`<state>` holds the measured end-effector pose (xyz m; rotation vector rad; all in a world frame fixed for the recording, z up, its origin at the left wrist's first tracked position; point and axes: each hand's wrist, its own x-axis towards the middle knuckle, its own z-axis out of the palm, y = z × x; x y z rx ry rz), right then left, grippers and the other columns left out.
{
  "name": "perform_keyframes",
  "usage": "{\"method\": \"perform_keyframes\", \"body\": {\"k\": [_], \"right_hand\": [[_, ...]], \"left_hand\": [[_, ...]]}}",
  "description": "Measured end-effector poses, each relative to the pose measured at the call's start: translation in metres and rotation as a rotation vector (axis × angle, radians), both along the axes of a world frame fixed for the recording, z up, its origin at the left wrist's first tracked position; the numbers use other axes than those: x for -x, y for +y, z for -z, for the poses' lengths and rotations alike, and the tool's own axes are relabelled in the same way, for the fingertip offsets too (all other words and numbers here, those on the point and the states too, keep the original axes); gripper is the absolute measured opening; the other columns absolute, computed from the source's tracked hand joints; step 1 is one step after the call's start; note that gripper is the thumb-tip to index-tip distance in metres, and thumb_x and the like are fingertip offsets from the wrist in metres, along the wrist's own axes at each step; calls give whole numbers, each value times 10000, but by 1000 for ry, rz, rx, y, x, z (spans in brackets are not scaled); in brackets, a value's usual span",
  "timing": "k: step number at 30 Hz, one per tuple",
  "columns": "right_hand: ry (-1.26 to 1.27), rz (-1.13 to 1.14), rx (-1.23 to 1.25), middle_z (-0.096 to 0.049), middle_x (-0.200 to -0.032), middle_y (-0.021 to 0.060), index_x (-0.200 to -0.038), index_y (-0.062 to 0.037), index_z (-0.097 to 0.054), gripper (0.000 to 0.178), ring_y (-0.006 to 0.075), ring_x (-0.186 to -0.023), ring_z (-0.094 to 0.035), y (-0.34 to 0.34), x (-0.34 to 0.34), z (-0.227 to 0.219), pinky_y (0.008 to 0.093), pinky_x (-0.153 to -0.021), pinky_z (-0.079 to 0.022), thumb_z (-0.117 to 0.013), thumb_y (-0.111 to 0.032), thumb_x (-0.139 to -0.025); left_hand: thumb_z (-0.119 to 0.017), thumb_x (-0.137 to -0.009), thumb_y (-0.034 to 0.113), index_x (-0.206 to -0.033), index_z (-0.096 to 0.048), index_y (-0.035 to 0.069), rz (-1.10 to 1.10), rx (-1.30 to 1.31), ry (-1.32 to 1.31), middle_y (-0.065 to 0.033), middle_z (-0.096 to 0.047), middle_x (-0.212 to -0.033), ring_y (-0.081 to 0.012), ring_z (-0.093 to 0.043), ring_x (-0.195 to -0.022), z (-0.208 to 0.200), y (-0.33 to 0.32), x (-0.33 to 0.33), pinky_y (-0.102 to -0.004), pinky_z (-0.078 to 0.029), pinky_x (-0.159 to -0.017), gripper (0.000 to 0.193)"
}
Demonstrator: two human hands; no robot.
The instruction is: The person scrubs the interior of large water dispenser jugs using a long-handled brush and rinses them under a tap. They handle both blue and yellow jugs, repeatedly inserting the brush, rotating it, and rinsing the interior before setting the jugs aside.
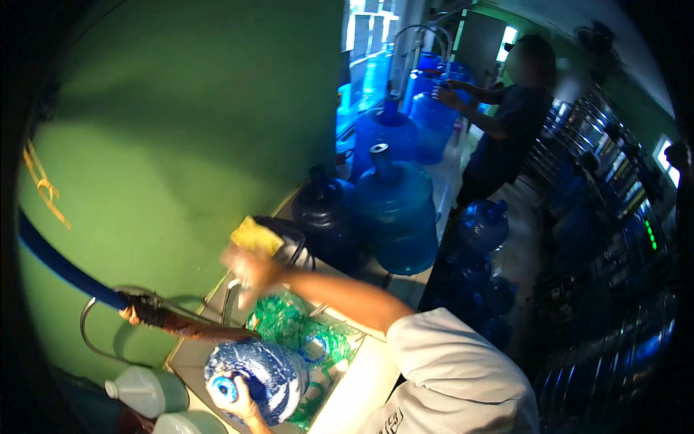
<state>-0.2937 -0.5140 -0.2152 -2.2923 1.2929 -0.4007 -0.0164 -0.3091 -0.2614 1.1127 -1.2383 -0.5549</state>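
Step in hand, as I'm reading it: scrubbing a soaped bottle. Left hand is wrapping its fingers round the neck of the blue water-cooler bottle; a firm hold matters there, since suds are probably making the plastic slick. Rolling it by the neck should be bringing each side up for rubbing. Right hand is blurring beside the yellow sponge; I can't tell whether its fingers are gripping or only touching. Overlapping strokes, neck to base, would be covering best.

The blue hose is curving in from the left, its brown-wrapped end sitting just above the bottle. Bottle is lying tilted at the sink, mouth pointing lower left, white foam streaking its blue wall. Green net-like material is bunching just beyond.
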Motion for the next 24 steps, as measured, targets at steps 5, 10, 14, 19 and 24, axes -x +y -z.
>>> {"method": "perform_keyframes", "body": {"k": [5,10,14,19,24], "right_hand": [[-229,21,-869,-644,-1170,243,-1142,-1,-664,775,343,-1110,-607,76,-107,61,433,-967,-470,-500,-711,-881],[-1021,174,-571,-644,-966,80,-1082,-16,-575,493,218,-918,-594,98,-142,73,375,-833,-499,-769,-379,-810],[-842,93,-295,-652,-879,119,-1026,-41,-606,460,258,-857,-613,123,-147,33,395,-822,-504,-747,-422,-811],[-529,-48,-374,-681,-1116,182,-1089,-129,-666,601,323,-1069,-633,156,-172,-12,417,-931,-481,-575,-672,-847],[-356,-67,-356,-679,-1168,179,-1123,-123,-677,675,323,-1154,-617,162,-181,-13,406,-974,-481,-532,-720,-843]], "left_hand": [[-788,-683,24,-1066,-562,27,241,-174,90,-64,-582,-963,-210,-563,-922,81,-25,33,-359,-471,-891,444],[-840,-773,247,-1208,-562,-26,-534,82,-203,-173,-652,-1098,-283,-644,-992,115,-23,56,-389,-522,-873,584],[-731,-851,190,-1198,-585,-19,11,-388,-121,-150,-624,-1145,-258,-626,-980,119,-25,26,-395,-530,-862,431],[-713,-841,254,-1247,-566,6,-159,-142,110,-145,-617,-1185,-248,-605,-1054,129,-21,23,-387,-510,-910,498],[-744,-782,261,-1236,-581,12,-106,-194,190,-160,-625,-1190,-271,-604,-1087,114,-1,51,-392,-486,-958,542]]}}
